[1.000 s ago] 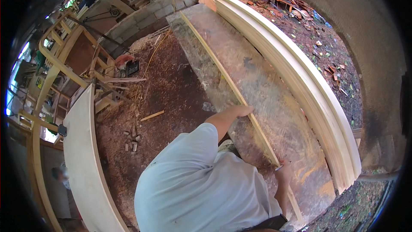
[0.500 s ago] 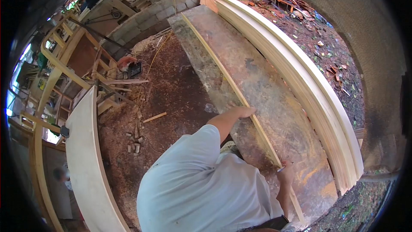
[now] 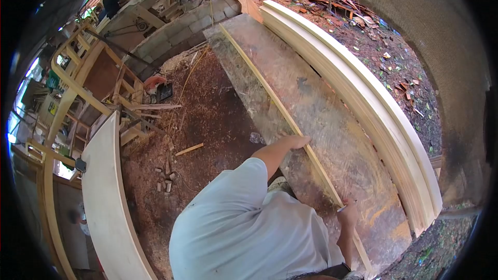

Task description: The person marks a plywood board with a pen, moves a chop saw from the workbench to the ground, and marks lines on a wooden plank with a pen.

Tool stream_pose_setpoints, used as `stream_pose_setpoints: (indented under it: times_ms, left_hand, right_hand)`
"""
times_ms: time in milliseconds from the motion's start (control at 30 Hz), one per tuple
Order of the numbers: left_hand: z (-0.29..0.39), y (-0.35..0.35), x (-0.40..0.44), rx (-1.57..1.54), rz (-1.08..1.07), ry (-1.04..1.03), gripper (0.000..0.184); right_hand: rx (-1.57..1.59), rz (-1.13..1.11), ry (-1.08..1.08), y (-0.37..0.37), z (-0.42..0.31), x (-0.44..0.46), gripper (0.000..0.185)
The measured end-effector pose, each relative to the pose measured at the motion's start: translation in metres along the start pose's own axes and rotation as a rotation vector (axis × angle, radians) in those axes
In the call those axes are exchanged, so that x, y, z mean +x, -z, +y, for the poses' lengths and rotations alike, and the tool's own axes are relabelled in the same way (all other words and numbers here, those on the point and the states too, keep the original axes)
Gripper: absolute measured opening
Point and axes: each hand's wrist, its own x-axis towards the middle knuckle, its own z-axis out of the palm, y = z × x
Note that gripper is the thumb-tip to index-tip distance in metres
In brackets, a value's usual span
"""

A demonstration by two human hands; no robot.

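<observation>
A long, narrow wooden strip (image 3: 270,92) lies lengthwise along a worn, stained board-topped bench (image 3: 332,109). My left hand (image 3: 294,141) grips the strip near its middle, fingers over it and pressing it to the bench. Farther down the strip, close to its near end, my right hand (image 3: 349,212) is closed around a slim pencil (image 3: 341,209), whose pale end touches or almost touches the strip's edge. The pencil's full length is hidden by the fingers.
A stack of long planks (image 3: 358,93) runs along the bench's far side. A wide pale board (image 3: 104,186) and a wooden frame (image 3: 67,93) stand at left. Shavings and a small offcut (image 3: 189,149) litter the floor. Another person (image 3: 111,1) is in the background.
The view has shifted slightly. My right hand has moved a little and the pencil's angle has changed. My left hand remains on the wooden strip, its fingers drawn closer together.
</observation>
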Motion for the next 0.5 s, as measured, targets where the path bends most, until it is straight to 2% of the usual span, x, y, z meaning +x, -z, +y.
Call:
stream_pose_setpoints:
  times_ms: [200,400,500]
  left_hand:
    - [0.002,-0.004,-0.001,-0.074,0.054,0.074,0.089]
    - [-0.001,-0.002,0.006,-0.050,0.009,0.050,0.091]
    - [-0.005,0.000,0.010,0.009,-0.058,-0.056,0.091]
  right_hand:
    - [0.001,-0.047,-0.039,0.007,-0.006,-0.001,0.033]
    - [0.013,-0.005,-0.004,-0.005,0.005,0.004,0.031]
    - [0.011,0.025,0.028,-0.003,0.003,0.002,0.030]
